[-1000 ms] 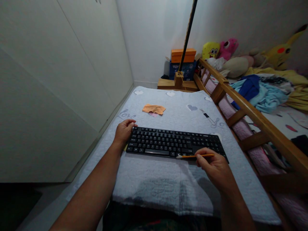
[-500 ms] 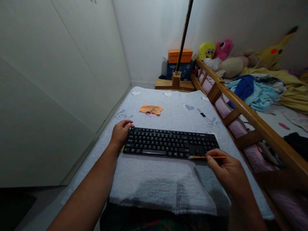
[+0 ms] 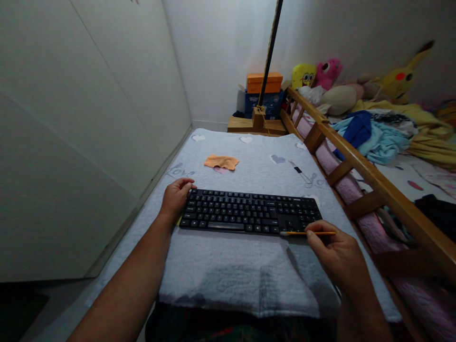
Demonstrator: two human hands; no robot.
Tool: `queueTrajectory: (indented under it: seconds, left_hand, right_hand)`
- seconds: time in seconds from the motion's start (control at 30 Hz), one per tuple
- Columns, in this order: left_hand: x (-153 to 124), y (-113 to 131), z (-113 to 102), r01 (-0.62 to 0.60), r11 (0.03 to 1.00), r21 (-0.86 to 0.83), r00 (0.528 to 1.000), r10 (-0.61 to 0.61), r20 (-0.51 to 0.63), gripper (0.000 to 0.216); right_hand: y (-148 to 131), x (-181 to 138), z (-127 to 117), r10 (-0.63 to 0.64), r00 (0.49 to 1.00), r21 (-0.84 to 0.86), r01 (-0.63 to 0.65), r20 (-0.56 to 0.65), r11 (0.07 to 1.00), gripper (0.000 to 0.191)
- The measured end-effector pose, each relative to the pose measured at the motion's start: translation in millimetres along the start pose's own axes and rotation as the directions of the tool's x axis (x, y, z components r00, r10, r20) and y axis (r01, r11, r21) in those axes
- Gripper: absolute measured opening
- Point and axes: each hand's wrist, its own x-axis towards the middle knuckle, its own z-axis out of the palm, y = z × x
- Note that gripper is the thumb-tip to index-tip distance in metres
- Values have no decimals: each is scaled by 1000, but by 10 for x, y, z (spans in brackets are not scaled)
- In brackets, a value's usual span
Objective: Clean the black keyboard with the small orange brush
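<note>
A black keyboard (image 3: 249, 214) lies across a pale blue quilted mat (image 3: 249, 270). My left hand (image 3: 175, 198) grips the keyboard's left end, fingers curled over its top corner. My right hand (image 3: 337, 255) is closed in a pinch on a thin orange brush (image 3: 306, 233). The brush lies level, its pale tip touching the keyboard's front edge near the right end.
An orange cloth (image 3: 221, 162) lies on the mat beyond the keyboard. A wooden bed rail (image 3: 359, 164) runs along the right, with clothes and plush toys (image 3: 313, 75) behind it. An orange box (image 3: 263, 82) and a dark pole (image 3: 268, 52) stand at the back. White cupboard doors (image 3: 89, 118) line the left.
The brush tip has slid right along the keyboard's front edge, from under the middle keys to near the right end. My left hand has kept its grip.
</note>
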Motion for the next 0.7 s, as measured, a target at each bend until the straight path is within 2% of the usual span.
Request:
queueTrajectory:
  seconds: [0.23, 0.47, 0.6, 0.7]
  left_hand:
    - [-7, 12, 2, 17, 1000, 4, 1000, -17, -5, 32]
    - [-25, 25, 11, 32, 999, 1, 999, -32, -16, 30]
    - [-22, 27, 3, 36, 999, 1, 999, -36, -13, 29]
    - [-10, 14, -5, 22, 999, 29, 1000, -22, -13, 29]
  right_hand:
    - [75, 7, 24, 36, 998, 57, -38, 42, 998, 20]
    - [304, 6, -186, 80, 993, -17, -82, -92, 996, 20]
    - [319, -24, -210, 93, 990, 81, -84, -108, 993, 20]
    - [277, -31, -114, 92, 995, 171, -84, -34, 982, 22]
